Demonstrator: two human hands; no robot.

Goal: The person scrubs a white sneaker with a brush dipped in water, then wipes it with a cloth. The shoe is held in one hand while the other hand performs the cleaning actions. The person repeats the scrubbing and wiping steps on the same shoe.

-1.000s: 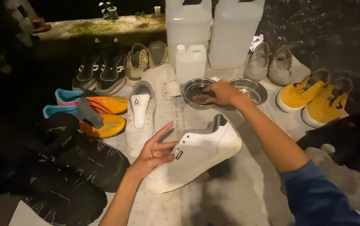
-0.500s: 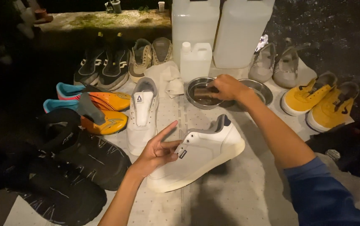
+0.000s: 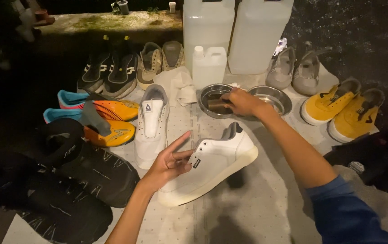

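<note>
My left hand [image 3: 169,163] holds a white sneaker [image 3: 210,165] by its side, tilted with the sole toward the right, index finger stretched out. My right hand [image 3: 241,101] reaches forward and grips a dark brush [image 3: 217,104] inside a round steel bowl [image 3: 212,93]. A second steel bowl [image 3: 273,97] sits just right of it, partly behind my hand. The matching white sneaker [image 3: 151,124] lies flat on the mat to the left.
Two large white jugs [image 3: 237,31] and a small white jug [image 3: 209,65] stand at the back. Orange boots [image 3: 108,119], dark shoes [image 3: 108,72], grey slip-ons [image 3: 293,70], yellow sneakers [image 3: 343,108] and black shoes [image 3: 76,176] ring the dotted mat [image 3: 248,208]. A white cloth [image 3: 178,83] lies by the bowl.
My right hand has shifted slightly left, deeper into the left bowl with the brush. The left hand and white sneaker stay about where they were.
</note>
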